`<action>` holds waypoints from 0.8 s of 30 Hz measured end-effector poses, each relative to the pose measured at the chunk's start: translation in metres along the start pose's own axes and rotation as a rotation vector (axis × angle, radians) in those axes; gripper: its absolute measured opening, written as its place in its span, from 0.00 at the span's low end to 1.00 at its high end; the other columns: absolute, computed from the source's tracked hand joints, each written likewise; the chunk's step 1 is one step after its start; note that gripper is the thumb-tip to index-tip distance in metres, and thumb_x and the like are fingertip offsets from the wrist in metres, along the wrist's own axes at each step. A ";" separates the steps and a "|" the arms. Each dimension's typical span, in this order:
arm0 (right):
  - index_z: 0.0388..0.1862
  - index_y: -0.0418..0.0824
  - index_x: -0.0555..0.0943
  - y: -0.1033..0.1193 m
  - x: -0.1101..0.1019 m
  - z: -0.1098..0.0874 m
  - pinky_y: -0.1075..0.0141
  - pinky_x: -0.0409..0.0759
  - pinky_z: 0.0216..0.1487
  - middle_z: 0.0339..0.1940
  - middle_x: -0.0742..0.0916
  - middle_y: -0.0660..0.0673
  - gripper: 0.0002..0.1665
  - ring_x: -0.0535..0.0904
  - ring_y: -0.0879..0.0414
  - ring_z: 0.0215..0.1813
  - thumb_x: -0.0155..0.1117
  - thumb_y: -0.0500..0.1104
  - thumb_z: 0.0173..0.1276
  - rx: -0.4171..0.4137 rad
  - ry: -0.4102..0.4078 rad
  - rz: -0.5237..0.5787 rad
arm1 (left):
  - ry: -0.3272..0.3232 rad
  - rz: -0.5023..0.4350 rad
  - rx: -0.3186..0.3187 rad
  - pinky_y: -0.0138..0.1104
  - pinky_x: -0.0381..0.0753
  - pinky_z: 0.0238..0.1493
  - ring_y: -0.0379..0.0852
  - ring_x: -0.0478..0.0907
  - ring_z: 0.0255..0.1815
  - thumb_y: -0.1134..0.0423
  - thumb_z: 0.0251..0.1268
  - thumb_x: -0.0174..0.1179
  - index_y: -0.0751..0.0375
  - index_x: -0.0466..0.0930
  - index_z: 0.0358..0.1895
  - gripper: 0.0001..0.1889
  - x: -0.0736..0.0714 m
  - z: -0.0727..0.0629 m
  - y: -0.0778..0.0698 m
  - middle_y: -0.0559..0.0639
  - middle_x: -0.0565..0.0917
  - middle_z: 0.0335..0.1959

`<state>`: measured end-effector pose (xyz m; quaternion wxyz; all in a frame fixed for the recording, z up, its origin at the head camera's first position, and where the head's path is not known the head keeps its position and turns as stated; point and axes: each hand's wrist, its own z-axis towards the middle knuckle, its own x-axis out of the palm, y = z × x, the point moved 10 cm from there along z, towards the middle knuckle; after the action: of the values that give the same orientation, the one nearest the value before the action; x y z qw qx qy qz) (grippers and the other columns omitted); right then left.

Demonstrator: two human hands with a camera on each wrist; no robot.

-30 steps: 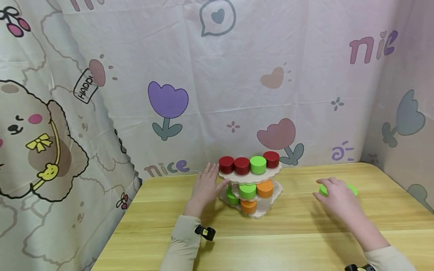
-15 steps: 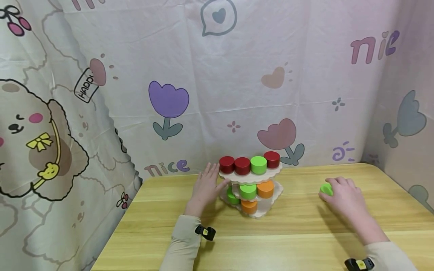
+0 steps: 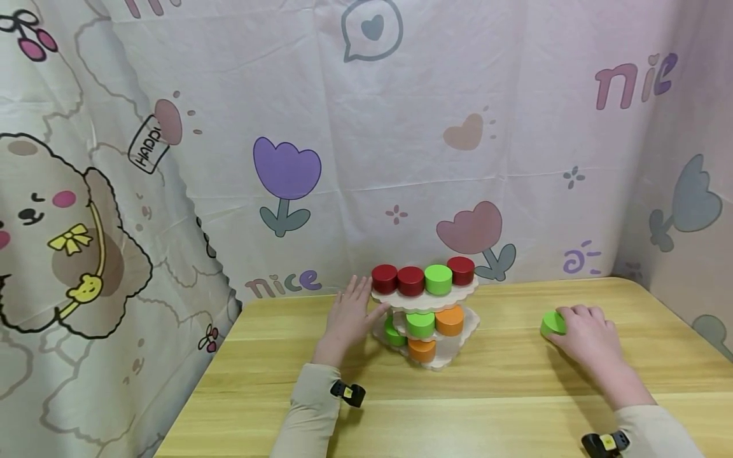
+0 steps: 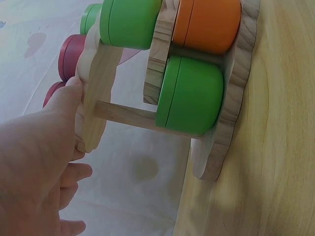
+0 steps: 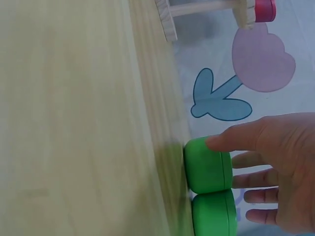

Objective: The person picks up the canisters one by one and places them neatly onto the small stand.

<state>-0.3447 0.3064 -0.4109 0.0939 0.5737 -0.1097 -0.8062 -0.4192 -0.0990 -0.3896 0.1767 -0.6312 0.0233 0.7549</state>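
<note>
A three-tier wooden stand (image 3: 452,350) with scalloped boards bears red, green and orange round blocks. My left hand (image 3: 349,318) rests against the left edge of its top board, fingers extended; in the left wrist view the thumb (image 4: 66,98) lies along that board's edge. To the right of the stand, my right hand (image 3: 590,337) pinches a green round block (image 3: 553,324) on the table. The right wrist view shows the thumb (image 5: 231,140) on this block's side, and a second green block (image 5: 214,214) right beside it.
The light wooden table (image 3: 458,413) meets a printed cloth backdrop (image 3: 401,127) behind and at both sides. A row of red blocks (image 3: 410,281) and one green block (image 3: 438,280) stands on the top board. Each wrist carries a small black camera (image 3: 348,393).
My right hand has shifted slightly and its thumb and index finger have come together on the green block. The left hand and the stand stay as they were.
</note>
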 end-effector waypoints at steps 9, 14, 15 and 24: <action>0.58 0.27 0.73 -0.003 0.005 0.001 0.34 0.66 0.47 0.54 0.75 0.22 0.35 0.64 0.26 0.55 0.71 0.45 0.56 0.008 0.030 -0.024 | -0.006 -0.015 0.009 0.56 0.48 0.79 0.53 0.41 0.82 0.27 0.68 0.36 0.54 0.48 0.79 0.45 -0.001 -0.001 -0.001 0.53 0.54 0.79; 0.57 0.26 0.73 -0.002 0.005 0.003 0.34 0.66 0.48 0.53 0.75 0.22 0.35 0.64 0.26 0.54 0.71 0.45 0.55 0.013 0.044 -0.020 | -0.007 -0.022 0.013 0.56 0.48 0.78 0.54 0.43 0.82 0.28 0.68 0.36 0.54 0.48 0.79 0.45 -0.001 -0.001 0.000 0.53 0.54 0.79; 0.57 0.26 0.73 -0.001 0.005 0.003 0.34 0.66 0.48 0.53 0.75 0.21 0.36 0.64 0.26 0.53 0.72 0.46 0.55 0.013 0.045 -0.019 | -0.006 -0.019 0.013 0.56 0.48 0.78 0.54 0.43 0.82 0.27 0.68 0.36 0.54 0.47 0.79 0.45 -0.001 -0.001 0.000 0.53 0.54 0.79; 0.57 0.24 0.72 0.004 0.008 0.005 0.35 0.68 0.47 0.49 0.76 0.20 0.42 0.67 0.28 0.49 0.73 0.52 0.52 0.004 0.060 -0.010 | -0.014 -0.015 0.020 0.56 0.50 0.78 0.55 0.43 0.82 0.27 0.68 0.36 0.54 0.48 0.78 0.45 -0.002 0.000 0.000 0.54 0.54 0.79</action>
<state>-0.3521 0.3013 -0.4150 0.0920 0.5982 -0.1059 -0.7890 -0.4185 -0.0998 -0.3878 0.1890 -0.6242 0.0249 0.7576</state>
